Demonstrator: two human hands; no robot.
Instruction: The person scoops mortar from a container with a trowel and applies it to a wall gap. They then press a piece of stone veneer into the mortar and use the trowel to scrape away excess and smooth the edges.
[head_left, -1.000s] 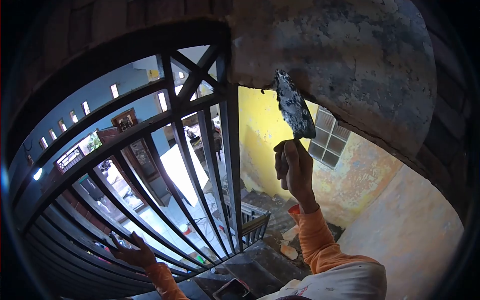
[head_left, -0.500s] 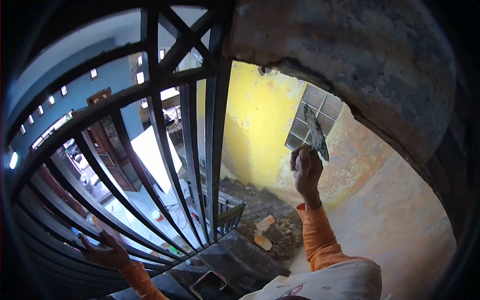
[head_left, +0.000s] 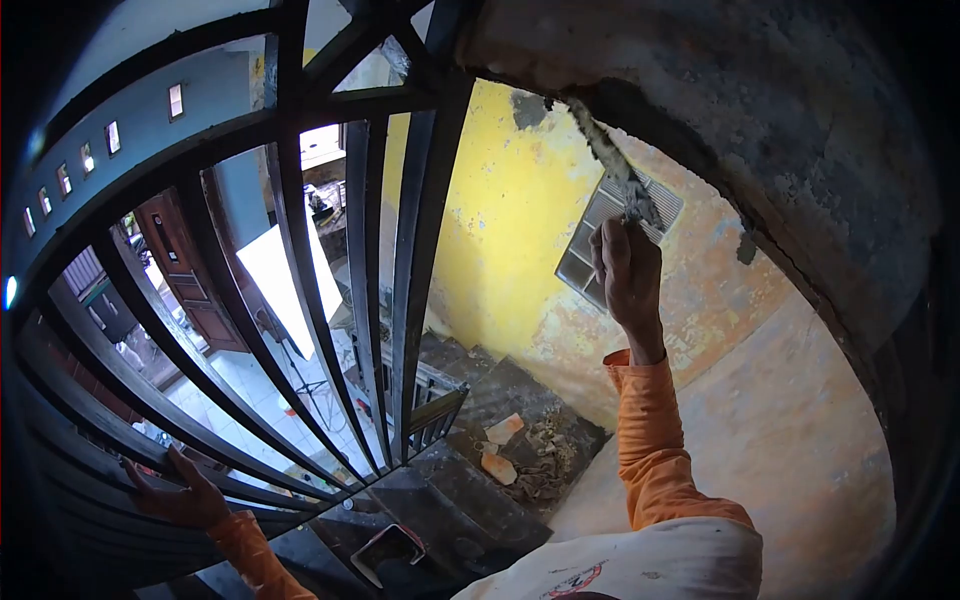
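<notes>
The right hand (head_left: 628, 275) is up in front of me, closed in a fist around the handle of a trowel (head_left: 612, 160). The blade, smeared with grey, slants up and left to the broken lower edge of the overhead wall (head_left: 760, 110); I can't tell whether the tip touches it. Beyond the trowel is a yellow wall (head_left: 500, 200) with a small window (head_left: 590, 240), partly hidden by the hand and blade.

Over on the near left, the left hand (head_left: 185, 500) is at the dark bars (head_left: 428, 230), fingers spread apart; whether they grip a bar I can't tell. Both arms wear orange sleeves (head_left: 650, 440).

Below, dark steps (head_left: 470, 510) lead down, with rubble (head_left: 545, 450) against the wall to the right. A dark tray-like thing (head_left: 390, 552) sits at the near end. Through the bars, far left, I see a white panel (head_left: 280, 280) and a brown door (head_left: 180, 265).
</notes>
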